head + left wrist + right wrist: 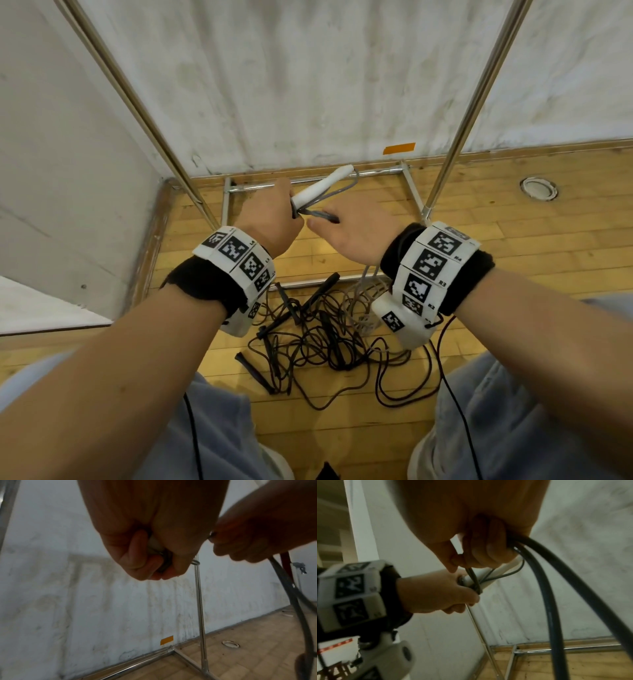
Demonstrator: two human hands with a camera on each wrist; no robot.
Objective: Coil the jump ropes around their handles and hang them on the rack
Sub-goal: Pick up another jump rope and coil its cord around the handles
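Note:
My left hand (274, 214) grips the lower end of the white jump-rope handles (323, 186), which point up and to the right. A grey rope (346, 189) loops out from the handles. My right hand (346, 226) pinches that rope (472, 574) just right of the left hand, and two strands (556, 588) trail down from its palm. The left wrist view shows my fingers (137, 555) curled round the handle end (155, 546). The metal rack (479, 78) stands in front of me against the wall.
A tangle of black jump ropes (308, 335) with black handles lies on the wooden floor between my knees, with a pale rope (363, 308) among them. The rack's base frame (409, 185) sits at the wall. An orange tape strip (399, 148) marks the wall.

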